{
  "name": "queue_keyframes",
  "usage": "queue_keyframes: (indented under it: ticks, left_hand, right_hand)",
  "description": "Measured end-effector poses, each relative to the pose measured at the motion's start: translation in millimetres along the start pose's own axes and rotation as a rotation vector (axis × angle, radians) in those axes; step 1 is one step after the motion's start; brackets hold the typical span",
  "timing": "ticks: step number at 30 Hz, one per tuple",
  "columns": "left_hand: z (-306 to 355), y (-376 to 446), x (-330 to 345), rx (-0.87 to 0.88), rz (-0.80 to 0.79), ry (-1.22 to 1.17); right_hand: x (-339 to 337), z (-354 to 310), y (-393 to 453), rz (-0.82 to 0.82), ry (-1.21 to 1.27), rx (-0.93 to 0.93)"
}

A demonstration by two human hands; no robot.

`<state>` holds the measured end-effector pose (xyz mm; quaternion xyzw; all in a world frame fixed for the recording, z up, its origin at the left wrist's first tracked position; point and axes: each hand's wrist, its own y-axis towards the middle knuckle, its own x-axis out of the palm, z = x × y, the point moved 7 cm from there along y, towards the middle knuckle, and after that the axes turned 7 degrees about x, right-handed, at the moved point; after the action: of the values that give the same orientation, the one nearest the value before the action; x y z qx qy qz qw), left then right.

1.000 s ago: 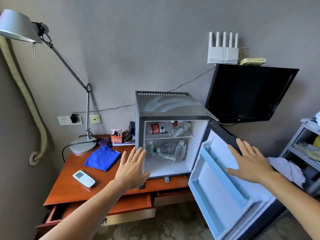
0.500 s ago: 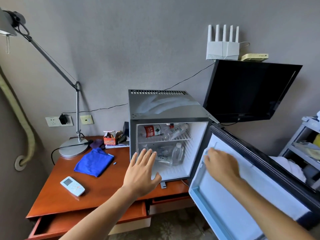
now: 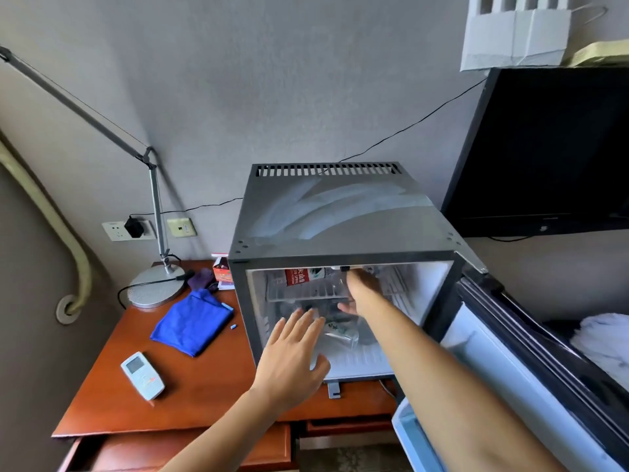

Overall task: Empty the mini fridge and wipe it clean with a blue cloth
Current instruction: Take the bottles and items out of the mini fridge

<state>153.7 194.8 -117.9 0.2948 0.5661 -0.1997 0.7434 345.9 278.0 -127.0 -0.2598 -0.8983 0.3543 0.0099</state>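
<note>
Head view, looking down at a grey mini fridge (image 3: 340, 212) standing on a reddish wooden table (image 3: 190, 396), door (image 3: 510, 376) swung wide open to the right. Inside, water bottles: one with a red label (image 3: 299, 276) lying on the wire shelf (image 3: 306, 294), another clear bottle (image 3: 342, 332) lying on the lower level. Right hand (image 3: 357, 294) reaching deep into the fridge at shelf height, blurred; cannot tell whether grasping anything. Left hand (image 3: 292, 356) hovering flat at the fridge opening, fingers straight and spread, holding nothing. Blue cloth (image 3: 192, 321) lying crumpled on the table, left of the fridge and apart from both hands. White remote control (image 3: 143, 375) nearer the front edge of the table. Desk lamp (image 3: 155, 284) standing on its round base at the back left corner. Dark screen (image 3: 551, 148) mounted on the wall to the right, with a white router (image 3: 514, 35) on top. Drawer (image 3: 183, 451) pulled open under the table.
</note>
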Motion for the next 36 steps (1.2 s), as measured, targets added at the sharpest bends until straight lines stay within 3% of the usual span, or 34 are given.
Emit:
queue_keyframes:
  ticks: [4,9,13,19,23,25,30,33,36]
  left_hand:
    - [-18,6,-11,-0.011,0.085,-0.084]
    - [-28,20,-25,-0.049,0.138,-0.266]
    - [-36,21,-9,-0.191,-0.026,-0.891]
    - [-18,-6,11,-0.111,-0.275,-1.228]
    - [-13,-28,-11,-0.027,-0.219,-1.210]
    - [-19,-34,-30,-0.034,-0.149,-1.207]
    - [-28,-25,-122,-0.002,0.087,-1.018]
    - [-30,-10,-181,0.067,0.217,-0.868]
    - [-37,-5,-228,0.087,0.373,-0.477]
  right_hand:
    - [-1,-1,16,-0.095,0.121,0.091]
    - [-24,33,-19,-0.048,0.059,0.003]
    - [-27,79,-64,-0.225,-0.043,-0.039]
    - [-2,113,-135,-0.423,-0.368,-0.204]
    - [13,103,-179,-0.469,-0.501,-0.361]
    - [7,86,-199,-0.400,-0.537,-0.458]
    - [10,3,-271,-0.442,-0.355,-0.838]
    - [23,-52,-298,-0.265,-0.407,-1.081]
    - [15,-105,-305,-0.089,-0.243,-1.185]
